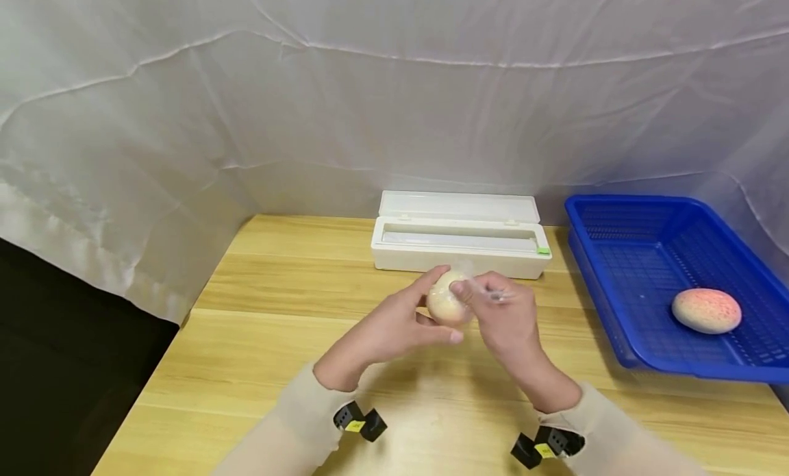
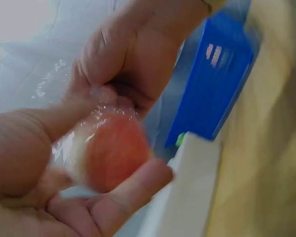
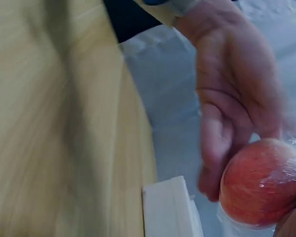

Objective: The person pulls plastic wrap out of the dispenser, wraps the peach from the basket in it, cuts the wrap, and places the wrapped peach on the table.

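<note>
A pale peach with a red side (image 1: 446,302) is held above the table, covered in clear plastic wrap. My left hand (image 1: 401,323) holds it, fingers behind and thumb in front. My right hand (image 1: 509,320) pinches the wrap (image 1: 495,295), which is bunched together at the peach's right side. In the left wrist view the red side of the peach (image 2: 117,153) shows between the left hand's thumb and fingers, under shiny film. The right wrist view shows the wrapped peach (image 3: 260,182) close up, with the left hand (image 3: 237,84) around its far side.
Behind the hands stands a long white wrap dispenser (image 1: 456,262), its lid raised, a roll inside and a green tab at the right end. To the right, a blue plastic basket (image 1: 607,305) holds another pink-and-cream peach (image 1: 707,310). A pale curtain (image 1: 394,106) hangs behind the wooden table (image 1: 259,339).
</note>
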`<state>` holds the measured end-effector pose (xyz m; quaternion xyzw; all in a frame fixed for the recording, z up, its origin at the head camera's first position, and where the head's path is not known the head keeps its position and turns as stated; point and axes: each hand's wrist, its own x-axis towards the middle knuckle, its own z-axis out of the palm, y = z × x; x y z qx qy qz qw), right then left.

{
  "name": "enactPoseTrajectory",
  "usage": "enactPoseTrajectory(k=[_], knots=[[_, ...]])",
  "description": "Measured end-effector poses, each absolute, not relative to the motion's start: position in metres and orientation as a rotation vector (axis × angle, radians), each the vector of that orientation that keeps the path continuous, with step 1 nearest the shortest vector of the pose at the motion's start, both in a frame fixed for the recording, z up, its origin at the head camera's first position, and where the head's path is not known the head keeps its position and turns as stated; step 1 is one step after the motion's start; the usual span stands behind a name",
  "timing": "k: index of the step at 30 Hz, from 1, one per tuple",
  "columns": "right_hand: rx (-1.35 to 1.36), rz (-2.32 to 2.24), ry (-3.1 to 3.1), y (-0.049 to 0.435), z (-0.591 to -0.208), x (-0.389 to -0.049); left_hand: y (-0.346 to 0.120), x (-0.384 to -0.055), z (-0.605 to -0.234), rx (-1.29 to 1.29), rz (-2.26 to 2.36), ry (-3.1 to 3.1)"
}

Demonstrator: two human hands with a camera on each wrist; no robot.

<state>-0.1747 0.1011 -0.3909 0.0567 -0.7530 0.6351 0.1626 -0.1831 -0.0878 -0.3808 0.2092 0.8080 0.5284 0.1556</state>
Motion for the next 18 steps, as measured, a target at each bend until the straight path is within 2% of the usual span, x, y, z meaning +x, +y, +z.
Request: enactPoseTrajectory(k=[5, 9, 14, 18], knots=[[0.437, 1.659, -2.272, 0.105, -0.398, -0.170, -0.084, -0.185, -0.393, 0.466, 1.716, 2.202], [0.568, 1.458, -2.221, 0.112, -0.398, -0.173, -0.085, -0.185, -0.395, 0.468, 1.751, 2.164], [0.576, 1.293, -2.112, 0.109, -0.404, -0.174, -0.082, -0.182, -0.393, 0.518, 1.816, 2.070], [0.451, 1.268, -2.145, 0.101, -0.408, -0.173, -0.076, -0.180, -0.394, 0.562, 1.826, 2.159]])
